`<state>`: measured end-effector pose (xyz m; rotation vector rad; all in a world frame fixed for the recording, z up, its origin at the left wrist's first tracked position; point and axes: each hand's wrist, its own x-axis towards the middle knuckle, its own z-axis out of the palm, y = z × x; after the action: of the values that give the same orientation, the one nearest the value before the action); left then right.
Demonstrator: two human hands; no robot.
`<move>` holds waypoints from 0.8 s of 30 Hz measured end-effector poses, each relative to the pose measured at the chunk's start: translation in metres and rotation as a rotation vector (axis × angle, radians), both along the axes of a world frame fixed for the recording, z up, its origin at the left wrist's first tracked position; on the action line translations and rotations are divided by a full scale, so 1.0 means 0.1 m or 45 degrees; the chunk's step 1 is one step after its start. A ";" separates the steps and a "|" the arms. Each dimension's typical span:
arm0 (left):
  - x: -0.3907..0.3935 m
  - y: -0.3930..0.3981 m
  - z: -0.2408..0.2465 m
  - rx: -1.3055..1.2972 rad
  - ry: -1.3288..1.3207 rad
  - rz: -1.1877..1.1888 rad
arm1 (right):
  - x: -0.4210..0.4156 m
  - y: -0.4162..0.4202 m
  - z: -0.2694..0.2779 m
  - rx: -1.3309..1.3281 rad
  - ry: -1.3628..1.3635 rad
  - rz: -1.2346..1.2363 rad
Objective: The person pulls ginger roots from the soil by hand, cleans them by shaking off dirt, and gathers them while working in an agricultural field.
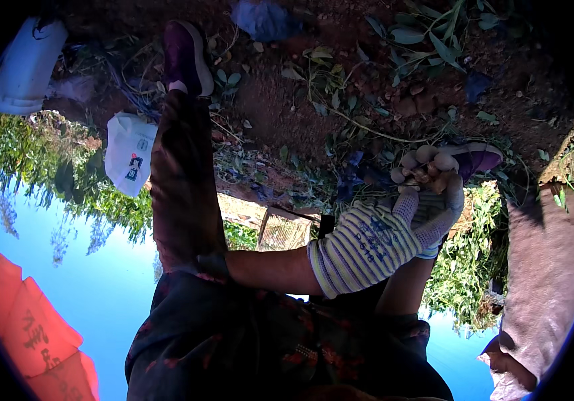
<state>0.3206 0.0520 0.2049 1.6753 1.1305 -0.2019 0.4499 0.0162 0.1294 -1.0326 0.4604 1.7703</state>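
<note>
My left hand [372,240], in a striped knitted glove that bears writing, reaches across to the right beside one purple shoe [479,158]. Its thumb and forefinger curl around a cluster of small brown lumps [421,175], perhaps tubers. Rounded tan-grey shapes [426,153] ring the lumps; whether these are soiled glove fingertips or round produce, I cannot tell. Mostly hidden behind the left glove, my right hand [432,249] comes up from below and meets it at the cluster. Uprooted leafy stems [367,128] lie on the soil just beyond.
Brown soil [267,110] surrounds my feet. A blue plastic bag [264,20], a white printed bag [129,150] and a white container [29,67] lie about. Behind me stand a slatted crate [284,229] and a tall brownish sack [545,270]. An orange umbrella [31,326] shows lower left.
</note>
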 end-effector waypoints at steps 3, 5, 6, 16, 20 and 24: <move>-0.14 0.06 -0.15 0.148 -0.205 0.339 | 0.05 -0.05 -0.02 0.016 0.060 -0.070; -0.57 0.22 -0.60 0.132 -0.252 0.772 | -0.03 -0.02 -0.10 0.146 0.225 -0.080; -0.72 0.21 -0.91 0.054 -0.258 1.032 | 0.05 -0.02 -0.11 0.199 0.254 -0.058; -3.11 -0.52 -2.70 -0.104 1.464 0.349 | -0.04 0.00 -0.15 0.442 0.391 0.260; -3.22 -0.44 -2.86 -0.240 1.544 0.137 | -0.06 0.04 -0.10 0.375 0.373 0.243; -3.23 -0.33 -2.81 -0.351 1.448 0.059 | -0.03 -0.02 -0.09 0.247 0.318 0.134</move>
<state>-0.0024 0.0195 -0.0765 1.2337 1.8288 -1.3326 0.4473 0.0143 0.1202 -0.7145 0.3833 2.0058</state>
